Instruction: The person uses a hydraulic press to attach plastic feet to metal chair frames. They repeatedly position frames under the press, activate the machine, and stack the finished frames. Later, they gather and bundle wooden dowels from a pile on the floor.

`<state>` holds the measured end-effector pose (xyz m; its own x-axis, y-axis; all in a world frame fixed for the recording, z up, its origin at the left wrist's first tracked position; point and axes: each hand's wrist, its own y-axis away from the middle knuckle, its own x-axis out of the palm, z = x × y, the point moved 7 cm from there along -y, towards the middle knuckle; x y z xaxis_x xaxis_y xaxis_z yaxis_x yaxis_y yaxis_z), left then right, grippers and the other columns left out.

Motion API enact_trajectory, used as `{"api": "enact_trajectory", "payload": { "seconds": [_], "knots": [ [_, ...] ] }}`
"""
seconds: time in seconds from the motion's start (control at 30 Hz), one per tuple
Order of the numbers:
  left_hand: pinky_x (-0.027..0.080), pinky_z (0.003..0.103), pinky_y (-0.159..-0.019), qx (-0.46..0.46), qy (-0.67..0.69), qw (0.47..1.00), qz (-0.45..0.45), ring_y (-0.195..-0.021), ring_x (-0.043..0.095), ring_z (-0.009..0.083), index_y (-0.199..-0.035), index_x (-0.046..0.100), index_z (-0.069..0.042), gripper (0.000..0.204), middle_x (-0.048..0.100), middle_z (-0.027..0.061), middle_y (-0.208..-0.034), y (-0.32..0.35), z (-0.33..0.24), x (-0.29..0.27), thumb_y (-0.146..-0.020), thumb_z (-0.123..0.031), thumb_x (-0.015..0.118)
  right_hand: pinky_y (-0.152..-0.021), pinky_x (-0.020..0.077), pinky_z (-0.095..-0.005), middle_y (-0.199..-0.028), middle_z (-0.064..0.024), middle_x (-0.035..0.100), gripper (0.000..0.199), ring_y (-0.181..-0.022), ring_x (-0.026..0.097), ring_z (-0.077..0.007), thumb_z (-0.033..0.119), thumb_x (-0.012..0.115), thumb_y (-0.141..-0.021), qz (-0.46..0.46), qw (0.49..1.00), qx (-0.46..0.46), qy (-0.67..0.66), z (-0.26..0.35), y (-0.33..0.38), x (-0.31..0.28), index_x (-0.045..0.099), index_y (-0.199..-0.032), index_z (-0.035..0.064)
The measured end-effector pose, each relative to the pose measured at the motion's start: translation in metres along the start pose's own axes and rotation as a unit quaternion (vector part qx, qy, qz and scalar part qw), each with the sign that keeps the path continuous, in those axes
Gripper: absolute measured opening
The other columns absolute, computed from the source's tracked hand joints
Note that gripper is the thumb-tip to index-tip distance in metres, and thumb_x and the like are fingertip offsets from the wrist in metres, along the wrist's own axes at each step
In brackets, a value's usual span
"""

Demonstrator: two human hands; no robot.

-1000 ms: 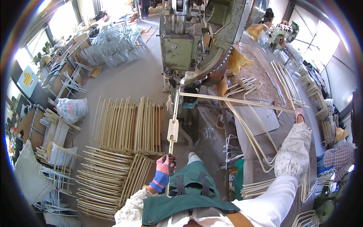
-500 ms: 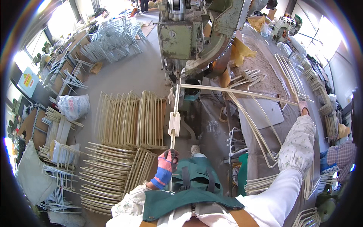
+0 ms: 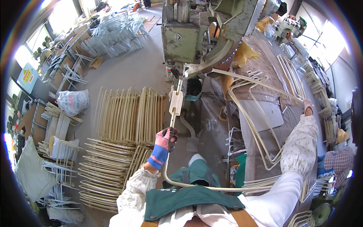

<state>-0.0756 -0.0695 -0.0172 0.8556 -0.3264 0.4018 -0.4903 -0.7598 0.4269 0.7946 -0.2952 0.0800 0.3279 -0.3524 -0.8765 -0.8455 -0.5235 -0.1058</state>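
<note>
Left hand (image 3: pixel 165 139), frame centre, fingers clenched round a cream tube frame (image 3: pixel 173 117) under the press (image 3: pixel 189 41); right hand (image 3: pixel 307 105), far right, grips its other end.

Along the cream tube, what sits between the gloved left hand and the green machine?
In the head view, a flat cream plate sits on the cream bent metal tube between the left hand and the green machine.

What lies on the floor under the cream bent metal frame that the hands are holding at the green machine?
Under the cream bent metal frame, by the left hand, stacked cream wire frames cover grey concrete floor. The green apron hides the floor nearest the person.
</note>
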Motion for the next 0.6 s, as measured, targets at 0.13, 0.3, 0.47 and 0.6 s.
{"api": "enact_trajectory", "payload": {
  "seconds": [0.13,0.3,0.47,0.6],
  "knots": [
    [0.036,0.022,-0.038,-0.014,-0.002,1.0,0.021,-0.046,0.045,0.0077,-0.091,0.059,-0.004,0.029,0.042,-0.0044,-0.052,-0.017,-0.005,0.004,-0.088,-0.031,0.048,-0.081,0.047,-0.0381,-0.103,-0.0133,0.059,0.029,-0.098,0.057,-0.028,0.02,0.042,-0.082,0.002,1.0,0.003,-0.004,0.007,-0.025,-0.01,0.064,-0.096,0.0071],
    [0.036,0.022,-0.039,0.004,-0.006,1.0,-0.013,-0.047,0.045,0.0084,-0.092,0.058,-0.004,0.03,0.044,-0.0039,-0.054,-0.023,-0.003,0.009,-0.088,-0.031,0.048,-0.074,0.0495,-0.039,-0.095,-0.0155,0.061,0.027,-0.09,0.06,-0.0286,0.021,0.045,-0.08,0.003,1.0,-0.013,-0.016,0.041,-0.051,-0.016,0.065,-0.091,0.0055],
    [0.036,0.02,-0.041,-0.036,-0.002,0.999,-0.029,-0.049,0.047,0.0082,-0.094,0.058,-0.004,0.03,0.047,-0.0029,-0.057,-0.021,0.005,0.021,-0.087,-0.031,0.05,-0.074,0.0481,-0.0394,-0.096,-0.0147,0.06,0.026,-0.09,0.058,-0.0288,0.021,0.045,-0.079,-0.015,0.999,-0.043,-0.024,0.061,-0.074,-0.012,0.064,-0.092,0.0067],
    [0.035,0.02,-0.04,-0.041,-0.003,0.999,-0.024,-0.05,0.047,0.0066,-0.093,0.059,-0.004,0.03,0.048,-0.003,-0.058,-0.018,0.007,0.028,-0.086,-0.032,0.051,-0.072,0.0478,-0.0392,-0.093,-0.0142,0.06,0.024,-0.086,0.058,-0.029,0.02,0.047,-0.077,-0.03,0.997,-0.067,-0.028,0.089,-0.085,-0.004,0.063,-0.09,0.0071]
  ]
}}
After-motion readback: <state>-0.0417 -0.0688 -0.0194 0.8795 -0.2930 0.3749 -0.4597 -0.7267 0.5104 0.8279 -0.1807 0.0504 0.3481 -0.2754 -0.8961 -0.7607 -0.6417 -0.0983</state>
